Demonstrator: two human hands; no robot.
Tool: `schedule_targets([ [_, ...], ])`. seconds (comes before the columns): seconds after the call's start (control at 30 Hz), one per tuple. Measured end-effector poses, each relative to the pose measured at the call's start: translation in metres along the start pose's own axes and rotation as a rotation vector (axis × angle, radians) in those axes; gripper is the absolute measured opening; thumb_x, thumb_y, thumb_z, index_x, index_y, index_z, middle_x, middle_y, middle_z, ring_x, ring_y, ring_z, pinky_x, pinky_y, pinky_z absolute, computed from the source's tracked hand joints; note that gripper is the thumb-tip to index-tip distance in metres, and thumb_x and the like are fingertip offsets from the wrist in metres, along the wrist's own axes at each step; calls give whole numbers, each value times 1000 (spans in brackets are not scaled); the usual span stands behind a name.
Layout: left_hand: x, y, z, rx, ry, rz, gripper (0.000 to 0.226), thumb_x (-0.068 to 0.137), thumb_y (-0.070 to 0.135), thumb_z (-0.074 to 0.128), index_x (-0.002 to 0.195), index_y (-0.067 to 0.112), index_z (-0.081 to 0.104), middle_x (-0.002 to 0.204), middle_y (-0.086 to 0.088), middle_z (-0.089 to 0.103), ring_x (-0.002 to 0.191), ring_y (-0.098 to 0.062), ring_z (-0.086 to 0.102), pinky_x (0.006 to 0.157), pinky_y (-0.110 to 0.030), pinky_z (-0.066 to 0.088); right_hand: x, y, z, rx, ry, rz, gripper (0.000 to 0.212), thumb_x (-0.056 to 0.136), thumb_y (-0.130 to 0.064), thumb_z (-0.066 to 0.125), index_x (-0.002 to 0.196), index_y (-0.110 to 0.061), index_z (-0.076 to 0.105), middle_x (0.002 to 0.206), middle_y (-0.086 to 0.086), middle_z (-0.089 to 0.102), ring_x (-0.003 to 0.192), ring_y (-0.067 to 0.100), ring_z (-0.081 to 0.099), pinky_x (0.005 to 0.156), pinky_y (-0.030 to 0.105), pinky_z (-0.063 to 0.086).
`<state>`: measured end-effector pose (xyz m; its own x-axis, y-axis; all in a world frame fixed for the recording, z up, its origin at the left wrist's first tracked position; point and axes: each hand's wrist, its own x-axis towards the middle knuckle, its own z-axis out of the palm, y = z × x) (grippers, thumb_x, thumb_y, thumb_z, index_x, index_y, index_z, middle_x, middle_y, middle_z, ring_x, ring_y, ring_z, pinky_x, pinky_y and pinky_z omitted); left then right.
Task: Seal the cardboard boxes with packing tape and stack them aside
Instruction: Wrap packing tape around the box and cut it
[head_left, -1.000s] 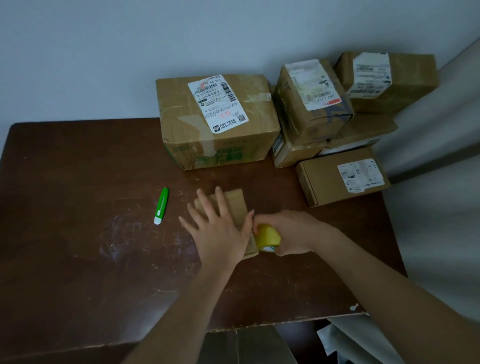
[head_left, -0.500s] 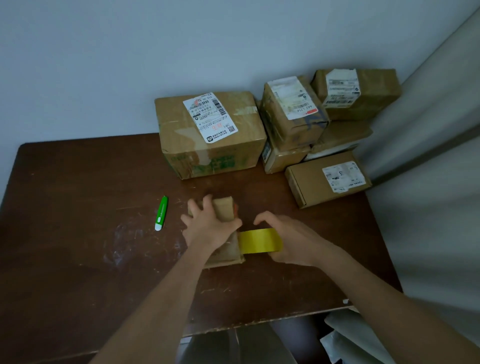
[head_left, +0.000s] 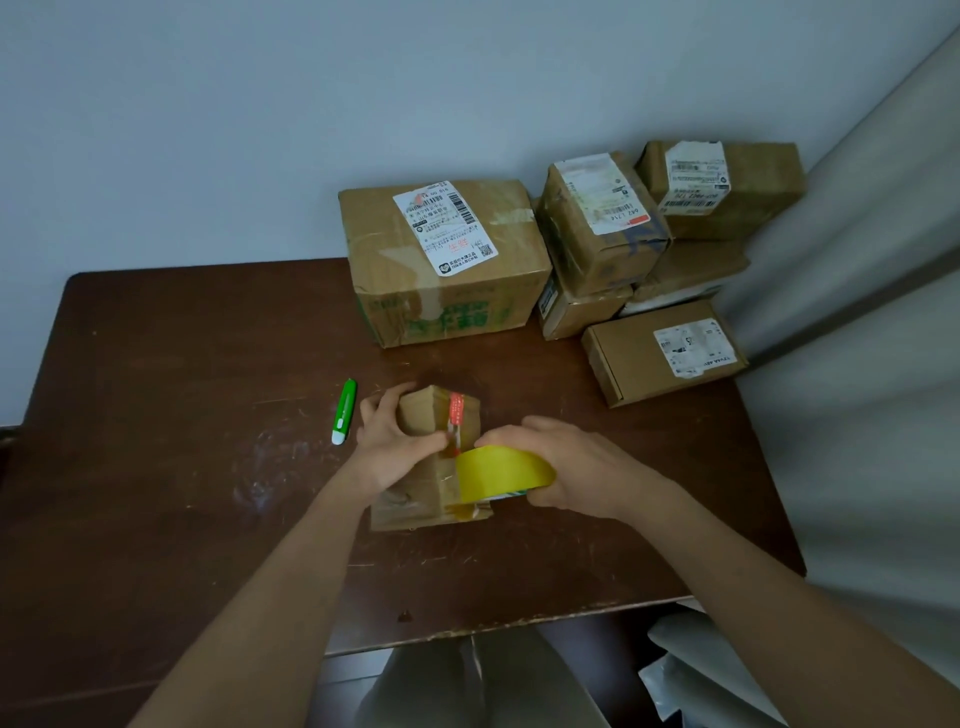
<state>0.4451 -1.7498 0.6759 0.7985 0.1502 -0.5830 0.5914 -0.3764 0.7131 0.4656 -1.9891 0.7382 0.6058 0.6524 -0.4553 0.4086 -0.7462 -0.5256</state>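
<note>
A small brown cardboard box (head_left: 415, 499) lies on the dark wooden table (head_left: 208, 467) in front of me, with a red and clear strip across its top. My left hand (head_left: 392, 441) grips the box's far left part, thumb on its top. My right hand (head_left: 566, 467) holds a yellow tape roll (head_left: 501, 475) against the box's right side, fingers curled over the roll. Yellow tape reaches from the roll onto the box.
A green and white cutter (head_left: 344, 410) lies left of the small box. A large labelled box (head_left: 441, 270) stands at the back, with several smaller boxes (head_left: 602, 228) stacked to its right and a flat one (head_left: 662, 351) in front. A grey curtain (head_left: 857, 364) hangs at right.
The left hand went from pressing flat on the box to gripping it and has tilted it up. The right hand pulled the roll rightward, drawing out tape, then came back against the box's side.
</note>
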Motion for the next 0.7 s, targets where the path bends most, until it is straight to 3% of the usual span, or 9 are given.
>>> schedule_targets([
  [0.2, -7, -10, -8, -185, 25, 14, 79, 54, 38, 82, 124, 44, 45, 126, -1, 34, 118, -20, 47, 97, -39, 49, 10, -20, -15, -108, -13, -40, 69, 86, -21, 67, 138, -54, 36, 106, -10, 41, 96, 7, 41, 70, 34, 41],
  [0.3, -10, -17, -11, -262, 66, 42, 65, 73, 21, 86, 122, 41, 47, 127, -1, 35, 115, -16, 48, 83, -25, 48, 14, -31, -23, -179, 4, -49, 64, 86, -20, 67, 135, -52, 40, 106, -10, 40, 96, 5, 38, 73, 38, 48],
  [0.37, -11, -21, -14, -311, 142, 51, 59, 76, 21, 83, 119, 40, 48, 128, 2, 34, 108, -7, 48, 77, -16, 44, 16, -36, -28, -249, 67, -64, 60, 86, -20, 69, 132, -48, 42, 106, -10, 41, 98, 5, 38, 72, 40, 50],
  [0.43, -14, -21, -16, -349, 205, 8, 57, 75, 31, 84, 116, 41, 46, 126, 4, 33, 105, -5, 49, 81, -20, 46, 20, -34, -29, -302, 145, -73, 56, 85, -20, 71, 128, -45, 44, 106, -11, 42, 103, 8, 41, 68, 38, 51],
  [0.5, -14, -22, -15, -224, 201, -98, 65, 69, 53, 82, 117, 41, 42, 126, 3, 30, 120, -21, 46, 100, -36, 44, 27, -26, -25, -308, 173, -37, 52, 84, -19, 71, 124, -42, 46, 109, -12, 44, 109, 11, 40, 67, 37, 53],
  [0.57, -16, -22, -11, -5, 161, -169, 80, 65, 69, 74, 127, 35, 38, 133, -2, 25, 134, -35, 31, 111, -45, 33, 34, -14, -15, -327, 143, 25, 46, 84, -22, 71, 122, -37, 49, 115, -10, 47, 116, 15, 39, 69, 38, 54],
  [0.63, -19, -20, -7, 170, 154, -188, 90, 68, 79, 63, 136, 28, 34, 143, -6, 21, 136, -39, 24, 109, -50, 31, 38, -1, -2, -321, 106, 133, 47, 84, -28, 75, 124, -34, 52, 122, -7, 45, 119, 18, 37, 73, 40, 54],
  [0.7, -22, -19, -5, 392, 139, -169, 87, 74, 83, 50, 138, 27, 35, 146, -12, 24, 134, -40, 29, 106, -53, 33, 39, 8, 12, -273, 99, 245, 50, 84, -26, 76, 127, -33, 52, 127, -4, 43, 120, 20, 36, 76, 41, 53],
])
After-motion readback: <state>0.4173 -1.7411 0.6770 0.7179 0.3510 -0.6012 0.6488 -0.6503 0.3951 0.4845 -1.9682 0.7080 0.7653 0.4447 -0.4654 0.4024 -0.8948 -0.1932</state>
